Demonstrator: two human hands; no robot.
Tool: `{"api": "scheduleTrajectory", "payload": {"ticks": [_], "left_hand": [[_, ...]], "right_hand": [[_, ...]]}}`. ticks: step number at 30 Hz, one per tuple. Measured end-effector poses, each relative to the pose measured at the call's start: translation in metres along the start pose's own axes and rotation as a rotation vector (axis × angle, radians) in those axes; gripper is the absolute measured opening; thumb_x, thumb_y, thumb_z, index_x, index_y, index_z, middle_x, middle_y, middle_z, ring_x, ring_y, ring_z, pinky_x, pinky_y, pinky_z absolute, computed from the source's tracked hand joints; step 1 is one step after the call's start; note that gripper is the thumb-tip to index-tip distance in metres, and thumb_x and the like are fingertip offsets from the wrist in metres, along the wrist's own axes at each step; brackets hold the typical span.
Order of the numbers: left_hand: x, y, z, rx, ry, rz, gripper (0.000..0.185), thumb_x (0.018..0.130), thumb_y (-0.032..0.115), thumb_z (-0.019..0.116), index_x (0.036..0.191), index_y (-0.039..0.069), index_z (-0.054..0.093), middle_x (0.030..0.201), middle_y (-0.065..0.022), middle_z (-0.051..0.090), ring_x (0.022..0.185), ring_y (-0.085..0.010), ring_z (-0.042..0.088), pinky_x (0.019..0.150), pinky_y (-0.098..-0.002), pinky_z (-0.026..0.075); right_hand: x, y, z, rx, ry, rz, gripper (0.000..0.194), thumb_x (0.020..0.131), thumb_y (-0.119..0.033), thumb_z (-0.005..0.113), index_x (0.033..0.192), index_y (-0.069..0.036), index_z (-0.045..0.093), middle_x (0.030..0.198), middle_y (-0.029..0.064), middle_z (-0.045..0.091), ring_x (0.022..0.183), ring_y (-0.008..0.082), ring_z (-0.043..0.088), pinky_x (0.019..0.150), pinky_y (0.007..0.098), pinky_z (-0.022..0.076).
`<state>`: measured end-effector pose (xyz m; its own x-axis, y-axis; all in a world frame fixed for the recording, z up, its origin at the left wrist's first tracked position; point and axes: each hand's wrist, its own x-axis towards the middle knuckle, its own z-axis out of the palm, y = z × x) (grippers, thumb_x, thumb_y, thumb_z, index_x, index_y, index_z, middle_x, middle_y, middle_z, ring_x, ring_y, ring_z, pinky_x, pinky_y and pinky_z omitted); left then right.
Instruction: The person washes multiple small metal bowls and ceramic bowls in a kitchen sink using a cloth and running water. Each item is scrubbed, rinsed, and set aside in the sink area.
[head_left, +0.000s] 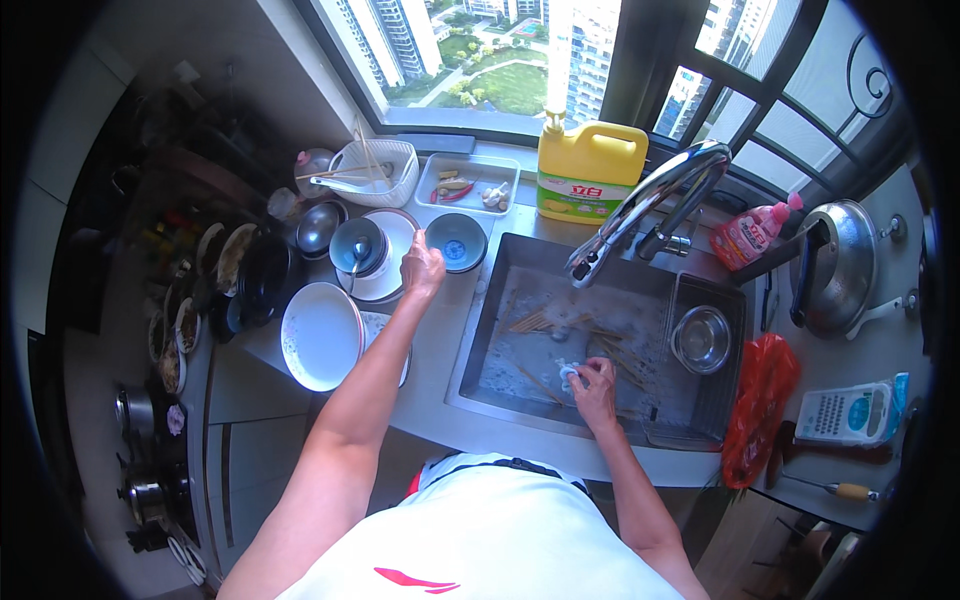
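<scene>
My left hand (423, 268) is at the right rim of a white plate (399, 232) on the counter, left of the sink. Whether its fingers grip that rim cannot be made out. Stacked blue-grey bowls (346, 238) sit on the plate, with a metal spoon (361, 249) in the top one. Another blue-grey bowl (454, 244) stands just right of this hand. Over the sink (487, 330), my right hand (598, 388) pinches a crumpled white cloth (567, 373). Several wooden chopsticks (529, 321) lie in the wet basin below it.
The chrome faucet (652, 202) arches over the sink. A metal bowl (703, 340) sits in the drain basket (694, 412). Behind stand a yellow detergent jug (589, 169) and a tray (469, 206) with garlic and chillies. A large white bowl (321, 337) is left; a red bag (759, 405) is right.
</scene>
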<state>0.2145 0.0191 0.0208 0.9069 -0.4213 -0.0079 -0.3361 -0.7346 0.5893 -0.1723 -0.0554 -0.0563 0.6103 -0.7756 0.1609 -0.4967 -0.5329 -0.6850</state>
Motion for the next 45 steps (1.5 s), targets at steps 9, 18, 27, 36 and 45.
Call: {"api": "scheduleTrajectory", "payload": {"ticks": [9, 18, 27, 36, 45], "left_hand": [[-0.017, 0.013, -0.017, -0.060, 0.051, 0.030, 0.049, 0.091, 0.033, 0.069, 0.129, 0.009, 0.051, 0.100, -0.0281, 0.070, 0.096, -0.0461, 0.068, 0.083, -0.0516, 0.053], [-0.004, 0.007, -0.140, -0.168, 0.311, 0.199, 0.012, 0.093, 0.013, 0.064, 0.102, 0.006, 0.068, 0.072, -0.0119, 0.067, 0.065, -0.0271, 0.067, 0.065, -0.0395, 0.052], [0.052, -0.088, -0.168, 0.229, -0.051, -0.106, 0.044, 0.086, 0.030, 0.072, 0.118, 0.002, 0.064, 0.110, -0.0191, 0.070, 0.112, -0.0292, 0.064, 0.098, -0.0413, 0.049], [0.085, -0.108, -0.159, -0.302, -0.514, -0.428, 0.026, 0.091, 0.011, 0.066, 0.110, -0.007, 0.064, 0.100, -0.0181, 0.071, 0.086, -0.0272, 0.073, 0.072, -0.0386, 0.062], [0.102, -0.107, -0.158, -0.579, -0.780, -0.621, 0.025, 0.092, 0.008, 0.063, 0.112, -0.008, 0.062, 0.107, -0.0218, 0.070, 0.093, -0.0344, 0.072, 0.082, -0.0485, 0.063]], "right_hand": [[0.013, -0.003, 0.001, 0.717, -0.066, 0.438, 0.016, 0.086, -0.009, 0.068, 0.100, -0.001, 0.070, 0.092, 0.0136, 0.067, 0.076, 0.0222, 0.066, 0.069, 0.0329, 0.0533], [-0.010, 0.057, 0.027, 0.132, -0.294, 0.340, 0.018, 0.086, -0.009, 0.065, 0.101, -0.002, 0.068, 0.093, 0.0176, 0.072, 0.085, 0.0330, 0.071, 0.078, 0.0403, 0.0543], [0.040, -0.032, 0.032, 0.080, -0.238, 0.068, 0.016, 0.088, -0.012, 0.064, 0.099, -0.002, 0.068, 0.087, 0.0184, 0.071, 0.081, 0.0344, 0.070, 0.074, 0.0415, 0.0541], [0.142, -0.227, 0.074, 0.827, -0.629, 0.150, 0.034, 0.098, -0.025, 0.065, 0.119, 0.002, 0.064, 0.098, 0.0136, 0.072, 0.088, 0.0189, 0.071, 0.077, 0.0315, 0.0590], [0.216, -0.291, 0.161, 0.773, -0.802, 0.540, 0.093, 0.092, -0.048, 0.069, 0.152, 0.006, 0.024, 0.139, 0.0307, 0.046, 0.111, 0.0363, 0.065, 0.080, 0.0398, 0.0606]]}}
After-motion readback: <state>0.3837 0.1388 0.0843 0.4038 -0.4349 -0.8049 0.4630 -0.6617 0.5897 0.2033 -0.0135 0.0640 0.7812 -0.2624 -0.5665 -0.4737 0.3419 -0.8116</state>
